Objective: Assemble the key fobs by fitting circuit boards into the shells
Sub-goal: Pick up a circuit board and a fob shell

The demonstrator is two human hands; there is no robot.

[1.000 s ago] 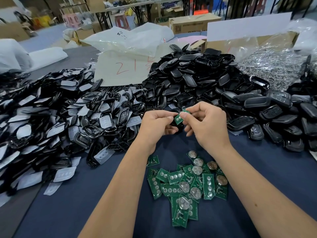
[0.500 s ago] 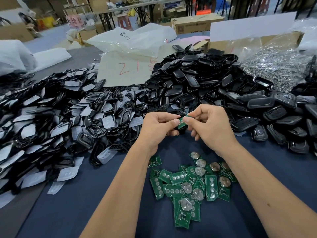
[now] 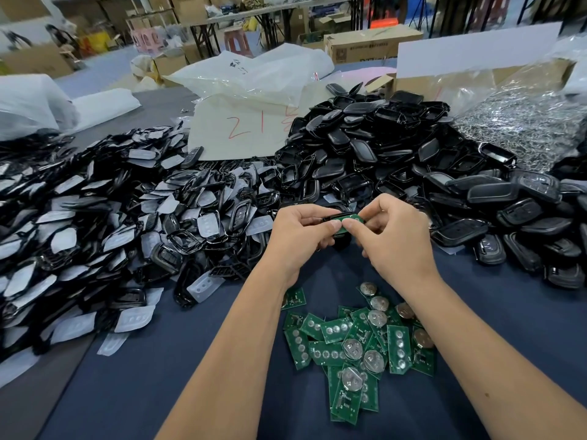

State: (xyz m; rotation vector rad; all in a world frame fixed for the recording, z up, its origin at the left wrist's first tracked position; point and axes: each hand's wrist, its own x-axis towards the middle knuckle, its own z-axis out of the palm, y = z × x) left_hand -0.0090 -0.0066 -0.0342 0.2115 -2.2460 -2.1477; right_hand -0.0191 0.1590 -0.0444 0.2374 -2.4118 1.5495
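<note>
Left hand: the left hand [image 3: 298, 235] is at frame centre, fingers curled round a black shell [image 3: 330, 216], thumb tip pressing on the green board.
Right hand: the right hand [image 3: 397, 236] is just right of centre, thumb and forefinger pinching the green circuit board [image 3: 347, 221] where it meets the shell.
Held board: partly covered by both thumbs; how far it sits in the shell cannot be told.
Loose boards: a pile of green circuit boards [image 3: 359, 347] lies on the blue table cover [image 3: 158, 376], lower centre, between the two forearms; several carry round silver coin cells.
Left heap: black frames with pale button pads [image 3: 95, 223] fill the left half of the frame.
Centre heap: black shell halves [image 3: 381, 154] are piled above the hands.
Right heap: closed black fobs [image 3: 524, 223] lie at right.
Background: clear plastic bags [image 3: 254, 77] at upper centre; a bag of silvery metal parts [image 3: 524, 125] at upper right; cardboard boxes [image 3: 371, 42] beyond.
</note>
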